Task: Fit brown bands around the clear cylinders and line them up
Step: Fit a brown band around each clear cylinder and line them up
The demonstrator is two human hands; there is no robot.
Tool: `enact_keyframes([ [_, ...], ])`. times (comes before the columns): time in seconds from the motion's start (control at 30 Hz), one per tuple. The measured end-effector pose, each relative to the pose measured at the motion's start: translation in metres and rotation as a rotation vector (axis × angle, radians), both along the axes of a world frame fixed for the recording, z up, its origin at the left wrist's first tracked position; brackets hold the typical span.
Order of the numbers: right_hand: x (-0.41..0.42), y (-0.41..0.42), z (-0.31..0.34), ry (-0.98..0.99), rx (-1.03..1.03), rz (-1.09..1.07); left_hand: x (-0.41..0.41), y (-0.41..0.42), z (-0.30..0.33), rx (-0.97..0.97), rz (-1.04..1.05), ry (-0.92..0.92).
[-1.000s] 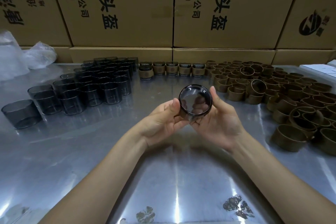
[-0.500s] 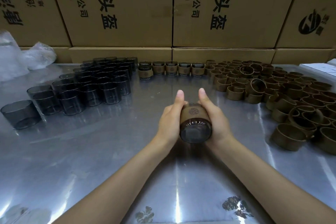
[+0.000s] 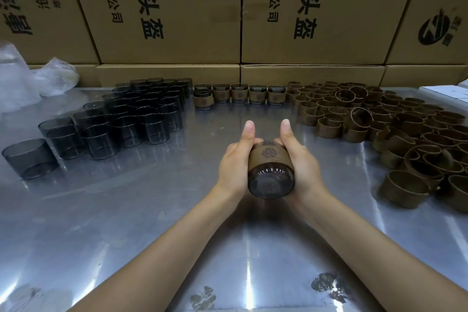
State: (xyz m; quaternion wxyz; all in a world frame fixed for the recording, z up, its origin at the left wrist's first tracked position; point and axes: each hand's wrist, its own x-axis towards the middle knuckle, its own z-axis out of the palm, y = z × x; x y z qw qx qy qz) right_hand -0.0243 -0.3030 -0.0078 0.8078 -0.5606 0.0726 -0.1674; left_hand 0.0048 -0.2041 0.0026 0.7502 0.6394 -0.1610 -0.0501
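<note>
Smoky clear glass cylinder [image 3: 270,177], wrapped in a matte brown band [image 3: 268,156] with a round emblem, is lying tilted above the shiny metal worktop [image 3: 126,210]. Left hand [image 3: 234,159] and right hand [image 3: 302,162] are gripping its sides, fingers curled beneath, thumbs extending upward.

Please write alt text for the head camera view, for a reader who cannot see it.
Two hands, left hand and right hand, hold a clear cylinder wearing a brown band above a metal table. Bare cylinders stand left, loose bands right, finished ones by the boxes.
</note>
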Motion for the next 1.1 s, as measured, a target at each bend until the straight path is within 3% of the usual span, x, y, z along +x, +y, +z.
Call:
enact_keyframes([
  [0.2,0.007,-0.004,0.003,-0.081,-0.205,-0.037,0.009,0.002,-0.001,0.083,-0.011,-0.237],
  [0.37,0.013,-0.017,-0.006,-0.129,-0.793,-0.048,0.032,0.009,-0.012,0.207,0.148,-0.496],
  [0.67,0.055,-0.024,-0.014,-0.033,-1.070,-0.095,0.095,0.014,-0.023,0.297,0.288,-0.342],
  [0.83,0.112,-0.032,-0.017,0.088,-0.994,-0.117,0.157,0.017,-0.026,0.280,0.415,-0.161],
  [1.1,0.222,-0.035,-0.015,0.277,-1.091,-0.202,0.246,0.006,-0.024,0.442,0.440,-0.157],
])
